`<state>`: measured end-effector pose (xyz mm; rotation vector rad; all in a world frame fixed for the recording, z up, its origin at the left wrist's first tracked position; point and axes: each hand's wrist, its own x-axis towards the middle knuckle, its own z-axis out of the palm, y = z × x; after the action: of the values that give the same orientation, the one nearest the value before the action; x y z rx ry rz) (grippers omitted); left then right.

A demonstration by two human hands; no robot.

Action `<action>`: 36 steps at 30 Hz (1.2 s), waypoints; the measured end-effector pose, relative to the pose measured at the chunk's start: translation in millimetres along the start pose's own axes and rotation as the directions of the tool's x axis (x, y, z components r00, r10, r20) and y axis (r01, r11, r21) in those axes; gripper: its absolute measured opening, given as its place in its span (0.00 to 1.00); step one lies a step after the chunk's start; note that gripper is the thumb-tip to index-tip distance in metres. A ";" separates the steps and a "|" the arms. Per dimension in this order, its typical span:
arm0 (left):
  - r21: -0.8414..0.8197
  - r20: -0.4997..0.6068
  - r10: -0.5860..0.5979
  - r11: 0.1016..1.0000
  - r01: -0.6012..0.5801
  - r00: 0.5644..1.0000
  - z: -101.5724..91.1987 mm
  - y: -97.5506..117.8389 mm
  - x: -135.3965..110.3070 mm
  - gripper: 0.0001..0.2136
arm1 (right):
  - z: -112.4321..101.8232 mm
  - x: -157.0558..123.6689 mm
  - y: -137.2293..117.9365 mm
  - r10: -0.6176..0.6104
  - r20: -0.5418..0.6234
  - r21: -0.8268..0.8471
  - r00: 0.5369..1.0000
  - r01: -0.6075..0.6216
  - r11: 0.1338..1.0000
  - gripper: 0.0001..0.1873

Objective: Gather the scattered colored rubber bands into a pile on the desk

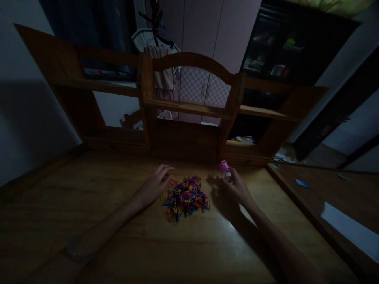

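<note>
A loose pile of small colourful rubber bands (186, 197) lies on the wooden desk (118, 236) in front of me. My left hand (155, 185) rests on the desk at the pile's left edge, fingers curled down onto the nearest bands. My right hand (233, 187) is to the right of the pile, closed round a small clear bottle with a pink cap (224, 169), held upright just above the desk. The room is dim and fine detail is hard to see.
A wooden hutch with shelves (189, 108) stands along the desk's back edge. A second wooden surface (331, 189) with a small blue item (302, 183) adjoins on the right. A dark cabinet (281, 51) and pink wardrobe doors stand behind.
</note>
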<state>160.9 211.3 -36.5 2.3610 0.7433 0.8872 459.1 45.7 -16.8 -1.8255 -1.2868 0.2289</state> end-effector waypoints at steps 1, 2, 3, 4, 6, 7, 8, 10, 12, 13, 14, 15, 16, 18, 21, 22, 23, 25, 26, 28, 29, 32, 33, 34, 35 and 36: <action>0.011 0.030 0.015 1.000 -0.015 0.999 -0.2 1.9 -1.7 0.16 | 1.3 -0.7 1.3 0.000 -0.001 -0.030 1.000 0.000 1.000 0.26; 0.024 0.050 0.030 0.999 -0.031 0.998 -0.7 3.7 -2.8 0.16 | 2.6 -1.3 2.9 0.001 -0.002 -0.037 1.000 -0.001 0.999 0.27; 0.040 0.062 0.041 0.998 -0.044 0.997 -1.4 5.2 -3.5 0.16 | 3.9 -1.6 4.5 -0.001 -0.009 -0.029 1.000 0.001 1.000 0.28; 0.057 0.069 0.049 0.997 -0.053 0.996 -2.1 6.5 -3.8 0.17 | 5.0 -1.8 6.1 -0.006 -0.015 -0.015 1.000 0.006 1.000 0.29; 0.085 0.083 0.053 0.995 -0.060 0.995 -3.6 8.2 -4.0 0.17 | 6.4 -1.6 8.7 -0.003 -0.028 0.008 1.000 0.003 1.000 0.30; 0.094 0.094 0.052 0.994 -0.061 0.994 -4.2 8.8 -4.1 0.16 | 6.6 -1.5 9.4 0.007 -0.031 0.017 0.999 -0.007 1.000 0.30; 0.101 0.107 0.050 0.993 -0.061 0.993 -4.7 9.2 -4.3 0.16 | 6.5 -1.3 9.7 0.021 -0.036 0.025 0.999 -0.020 1.000 0.31; 0.104 0.129 0.049 0.993 -0.063 0.990 -5.4 10.1 -5.1 0.16 | 5.7 -1.2 9.3 0.045 -0.053 0.028 0.998 -0.044 0.999 0.31; 0.097 0.141 0.049 0.993 -0.063 0.989 -5.8 10.8 -5.9 0.15 | 4.5 -1.5 7.6 0.045 -0.081 0.004 0.996 -0.045 0.999 0.31; 0.093 0.143 0.048 0.994 -0.061 0.989 -6.0 11.0 -6.2 0.15 | 4.1 -1.8 6.3 0.035 -0.093 -0.017 0.995 -0.037 0.999 0.31; 0.088 0.146 0.046 0.994 -0.059 0.988 -6.2 11.0 -6.3 0.15 | 3.7 -2.3 4.9 0.022 -0.100 -0.036 0.995 -0.026 0.999 0.31; 0.085 0.143 0.046 0.995 -0.059 0.989 -6.4 10.9 -6.2 0.16 | 3.5 -2.9 3.3 0.009 -0.098 -0.050 0.995 -0.014 0.999 0.30; 0.082 0.138 0.048 0.995 -0.060 0.989 -6.7 10.7 -6.0 0.16 | 3.4 -3.6 1.8 -0.003 -0.094 -0.057 0.996 -0.003 0.998 0.29; 0.080 0.129 0.049 0.995 -0.060 0.990 -7.6 9.9 -5.2 0.15 | 3.4 -4.8 -0.8 -0.011 -0.089 -0.054 0.996 0.006 0.999 0.28; 0.088 0.114 0.045 0.995 -0.056 0.992 -9.3 8.8 -4.2 0.15 | 2.9 -5.1 -1.4 0.003 -0.083 -0.022 0.997 -0.005 1.000 0.27; 0.092 0.114 0.044 0.994 -0.054 0.993 -9.7 8.5 -4.1 0.15 | 2.4 -4.6 -0.9 0.011 -0.086 -0.009 0.996 -0.011 1.000 0.27; 0.096 0.113 0.046 0.994 -0.056 0.993 -10.0 8.1 -4.0 0.15 | 1.5 -3.8 -0.4 0.017 -0.090 0.004 0.996 -0.017 1.000 0.27; 0.100 0.114 0.051 0.993 -0.063 0.992 -10.1 7.0 -4.0 0.15 | -1.1 -1.9 -0.2 0.032 -0.095 0.022 0.995 -0.030 0.999 0.28; 0.102 0.112 0.052 0.993 -0.063 0.992 -10.0 6.2 -3.9 0.15 | -2.8 -1.0 -0.9 0.037 -0.094 0.031 0.995 -0.035 0.999 0.28; 0.106 0.097 0.043 0.993 -0.053 0.994 -9.8 4.2 -3.7 0.15 | -6.3 0.3 -3.9 0.035 -0.093 0.033 0.995 -0.032 0.999 0.27; 0.108 0.084 0.034 0.993 -0.043 0.996 -9.8 3.2 -3.5 0.15 | -7.9 0.6 -5.8 0.030 -0.100 0.022 0.995 -0.028 0.999 0.27; 0.110 0.053 0.012 0.994 -0.018 0.998 -10.2 0.8 -2.4 0.15 | -11.0 1.1 -10.0 0.022 -0.132 -0.036 0.991 -0.027 0.999 0.26; 0.110 0.052 0.009 0.994 -0.015 0.999 -10.3 0.4 -2.1 0.15 | -11.4 1.2 -10.0 0.021 -0.129 -0.045 0.991 -0.027 0.999 0.26; 0.110 0.056 0.008 0.994 -0.014 0.998 -10.3 0.4 -1.9 0.15 | -11.5 1.4 -9.1 0.019 -0.120 -0.046 0.993 -0.025 0.999 0.25; 0.110 0.061 0.008 0.994 -0.015 0.998 -10.2 0.6 -1.9 0.15 | -11.4 1.7 -7.3 0.015 -0.107 -0.046 0.994 -0.020 0.999 0.25; 0.110 0.067 0.008 0.994 -0.016 0.998 -10.0 1.1 -2.0 0.15 | -11.2 1.9 -4.7 0.012 -0.095 -0.052 0.995 -0.017 0.998 0.24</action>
<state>152.9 211.8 -30.2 2.4812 0.7705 0.7874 463.3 41.6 -6.0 -1.8685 -1.2246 0.1154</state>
